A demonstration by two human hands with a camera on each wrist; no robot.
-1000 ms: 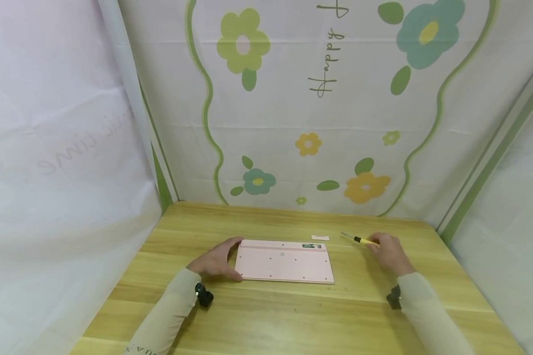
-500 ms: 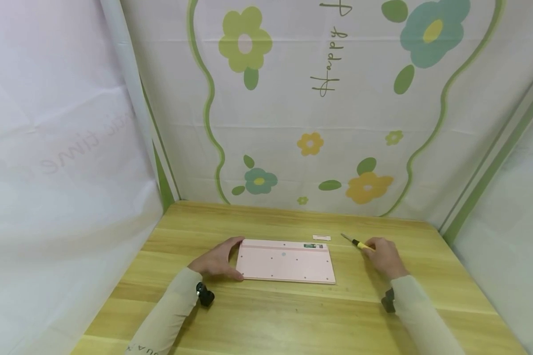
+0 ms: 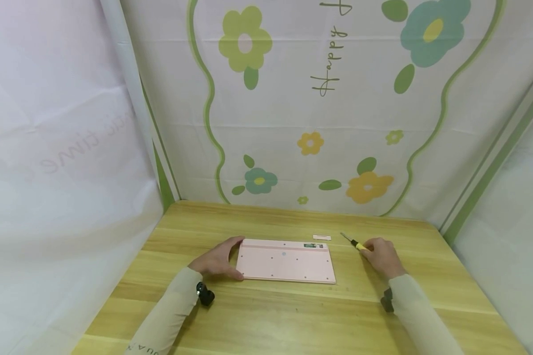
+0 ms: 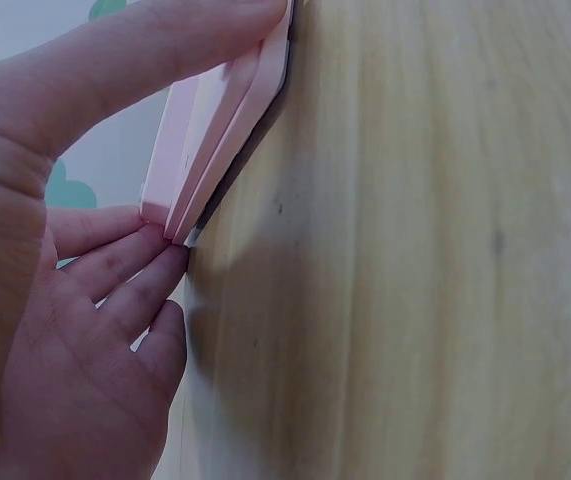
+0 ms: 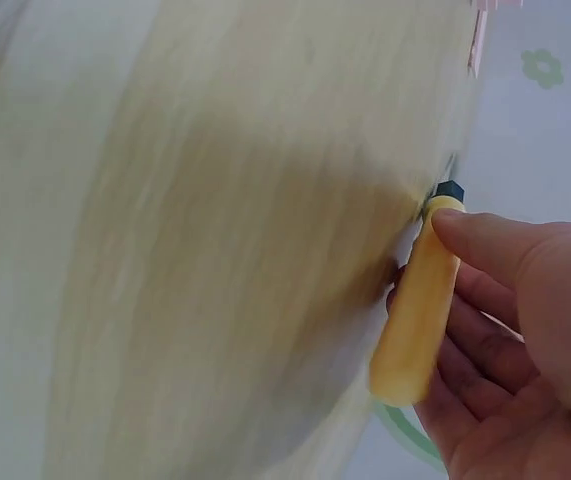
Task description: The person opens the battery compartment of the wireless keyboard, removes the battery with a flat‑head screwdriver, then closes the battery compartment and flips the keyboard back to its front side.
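Observation:
A pink keyboard (image 3: 288, 267) lies face down on the wooden table, small screws dotted over its underside. Near its back right corner, an uncovered battery compartment (image 3: 311, 245) shows green inside. My left hand (image 3: 216, 261) holds the keyboard's left end, thumb on the front corner and fingers at the back one; in the left wrist view the fingertips touch the pink edge. To the right, my right hand (image 3: 384, 259) grips a yellow-handled screwdriver (image 3: 359, 245) with a black collar. Its metal shaft points to the back left. Thumb and fingers pinch the handle (image 5: 415, 310) in the right wrist view.
A small pink battery cover (image 3: 322, 237) lies behind the keyboard, left of the screwdriver's tip. The wooden table (image 3: 293, 325) ends at a flower-printed cloth (image 3: 275, 113) at the back. White cloth walls stand at both sides.
My right hand has shifted slightly left along with the screwdriver, mostly in the first half second. The left hand and the keyboard keep their places; the head view has turned a little.

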